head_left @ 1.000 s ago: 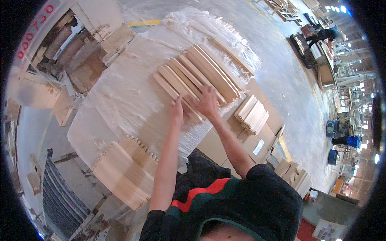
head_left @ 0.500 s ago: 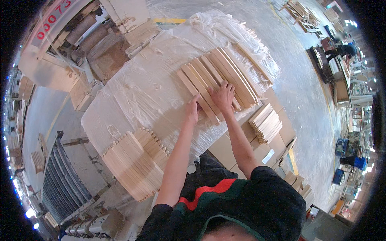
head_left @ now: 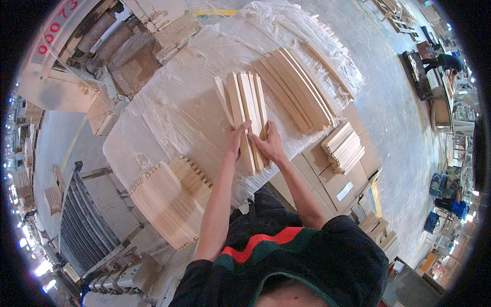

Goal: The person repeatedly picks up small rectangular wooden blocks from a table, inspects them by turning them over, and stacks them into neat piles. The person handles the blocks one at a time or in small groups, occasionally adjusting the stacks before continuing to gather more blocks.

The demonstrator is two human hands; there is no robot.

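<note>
Gripping a wooden-strip bundle [head_left: 247,102] from both sides, left hand [head_left: 237,140] and right hand [head_left: 270,145] are flanking it closely; its long axis is running forward — beyond them.

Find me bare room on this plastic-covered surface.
The widest bare patch is the wrinkled plastic sheet, left of the wood strips between the left hand and right hand, and above the lower-left pile. A narrow wedge opens between those strips and the upper-right stack. It's crowded at both hands and where a loose strip lies beside that stack.
</note>
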